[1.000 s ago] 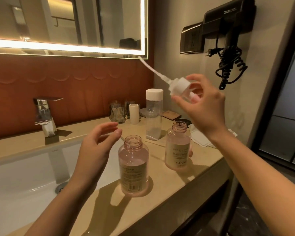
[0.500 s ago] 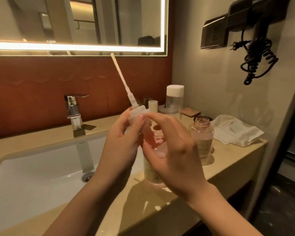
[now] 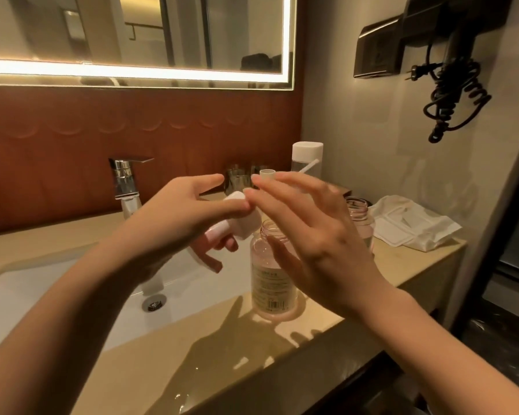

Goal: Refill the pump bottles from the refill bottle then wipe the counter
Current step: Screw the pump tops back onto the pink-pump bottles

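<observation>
Left hand [image 3: 174, 223] grips white pump head [image 3: 242, 218] above the open pink bottle [image 3: 271, 277] on the desk [image 3: 210, 351]; right hand [image 3: 318, 244] spread loose, empty, beside the bottle. Second bottle [image 3: 360, 223] behind it.

Hotel-style bathroom: backlit mirror [image 3: 138, 37] over a red-brown panelled wall, chrome tap [image 3: 126, 181] above a white basin [image 3: 42, 295] sunk in a beige stone bench [image 3: 402, 265]. Wall-mounted hair dryer [image 3: 450, 28] w/ coiled cord hangs by a socket at right; glass tumblers [image 3: 237, 179] stand at the back of the bench, folded white cloth [image 3: 414, 226] near the wall
</observation>
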